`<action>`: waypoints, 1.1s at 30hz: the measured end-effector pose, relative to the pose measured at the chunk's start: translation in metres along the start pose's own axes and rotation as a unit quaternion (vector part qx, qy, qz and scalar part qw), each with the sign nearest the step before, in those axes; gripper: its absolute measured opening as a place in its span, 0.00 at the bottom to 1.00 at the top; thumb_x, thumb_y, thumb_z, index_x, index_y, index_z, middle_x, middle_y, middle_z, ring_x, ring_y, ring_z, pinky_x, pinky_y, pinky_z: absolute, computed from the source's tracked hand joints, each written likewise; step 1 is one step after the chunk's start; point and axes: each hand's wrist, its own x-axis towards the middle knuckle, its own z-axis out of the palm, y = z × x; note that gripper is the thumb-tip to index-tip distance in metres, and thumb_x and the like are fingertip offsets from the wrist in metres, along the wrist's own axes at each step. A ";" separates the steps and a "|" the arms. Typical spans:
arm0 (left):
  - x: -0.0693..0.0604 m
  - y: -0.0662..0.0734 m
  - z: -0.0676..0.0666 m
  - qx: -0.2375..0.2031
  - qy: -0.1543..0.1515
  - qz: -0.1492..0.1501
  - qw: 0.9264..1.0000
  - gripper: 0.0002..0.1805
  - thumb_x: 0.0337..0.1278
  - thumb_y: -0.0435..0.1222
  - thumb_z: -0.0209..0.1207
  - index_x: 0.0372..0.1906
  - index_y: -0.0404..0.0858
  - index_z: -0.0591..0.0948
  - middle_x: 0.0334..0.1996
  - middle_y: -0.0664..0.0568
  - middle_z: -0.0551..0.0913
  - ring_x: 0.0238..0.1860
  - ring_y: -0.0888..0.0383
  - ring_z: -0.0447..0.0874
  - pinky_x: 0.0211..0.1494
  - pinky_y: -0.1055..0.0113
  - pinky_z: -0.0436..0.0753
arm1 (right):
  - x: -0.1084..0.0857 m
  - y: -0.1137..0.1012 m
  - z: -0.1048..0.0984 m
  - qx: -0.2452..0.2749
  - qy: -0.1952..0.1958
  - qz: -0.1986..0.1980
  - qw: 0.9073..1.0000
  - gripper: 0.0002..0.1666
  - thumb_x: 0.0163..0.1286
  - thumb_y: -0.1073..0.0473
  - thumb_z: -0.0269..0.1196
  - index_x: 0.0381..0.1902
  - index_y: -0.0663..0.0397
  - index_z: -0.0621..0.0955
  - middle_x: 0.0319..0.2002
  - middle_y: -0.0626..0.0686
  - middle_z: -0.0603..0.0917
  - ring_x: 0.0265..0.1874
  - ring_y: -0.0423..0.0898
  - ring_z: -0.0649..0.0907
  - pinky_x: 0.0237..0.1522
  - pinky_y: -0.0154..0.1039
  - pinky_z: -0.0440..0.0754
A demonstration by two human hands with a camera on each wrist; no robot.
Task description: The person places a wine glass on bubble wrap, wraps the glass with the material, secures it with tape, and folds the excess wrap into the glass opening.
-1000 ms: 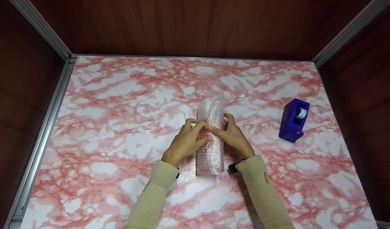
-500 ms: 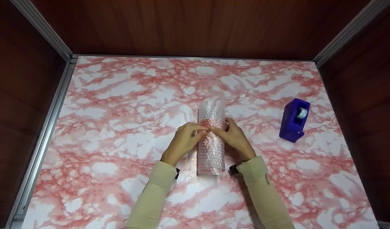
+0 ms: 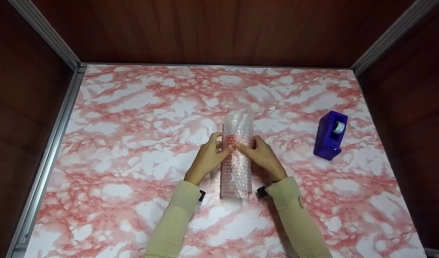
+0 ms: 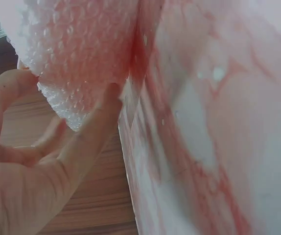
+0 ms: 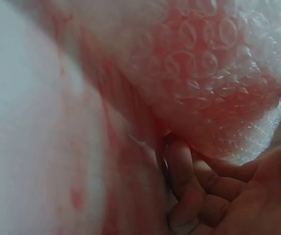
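Observation:
A roll of bubble wrap lies lengthwise on the table, with a reddish band showing through its middle. My left hand grips the roll from the left, thumb on top and fingers down along its side. From the right, my right hand holds it the same way, its thumb close to the other thumb. In the left wrist view, one fingertip of the left hand reaches where the bubble wrap meets the table. Curled fingers of the right hand sit under the wrap's edge in the right wrist view.
A purple tape dispenser with a roll of tape stands to the right of the hands. The table has a red and white marbled top. Dark wooden panels enclose it at the back and sides.
The left hand's fingers were on top of the roll near the right thumb; they have moved down to its left side, leaving the thumb on top. The right hand stays nearly still.

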 end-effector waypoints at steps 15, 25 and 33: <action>-0.013 0.018 -0.009 -0.095 0.032 0.117 0.988 0.43 0.61 0.46 0.68 0.75 0.35 0.63 0.62 0.42 0.75 0.53 0.50 0.82 0.51 0.62 0.82 | -0.033 -0.037 -0.013 0.043 0.059 -0.154 0.985 0.41 0.60 0.56 0.75 0.65 0.64 0.68 0.47 0.63 0.80 0.42 0.56 0.81 0.44 0.52 0.82; -0.020 0.027 -0.010 -0.075 0.057 0.274 0.957 0.40 0.60 0.32 0.68 0.74 0.33 0.63 0.65 0.44 0.68 0.59 0.52 0.76 0.55 0.63 0.80 | -0.067 -0.070 -0.014 -0.011 0.134 -0.340 0.931 0.47 0.49 0.68 0.79 0.63 0.72 0.67 0.54 0.63 0.78 0.49 0.56 0.79 0.51 0.54 0.73; -0.023 0.024 -0.005 -0.068 0.069 0.316 0.944 0.44 0.53 0.28 0.71 0.73 0.29 0.62 0.66 0.39 0.64 0.63 0.45 0.71 0.59 0.57 0.78 | -0.067 -0.063 -0.011 0.020 0.116 -0.389 0.914 0.50 0.48 0.70 0.79 0.65 0.77 0.65 0.58 0.69 0.75 0.57 0.60 0.76 0.61 0.53 0.71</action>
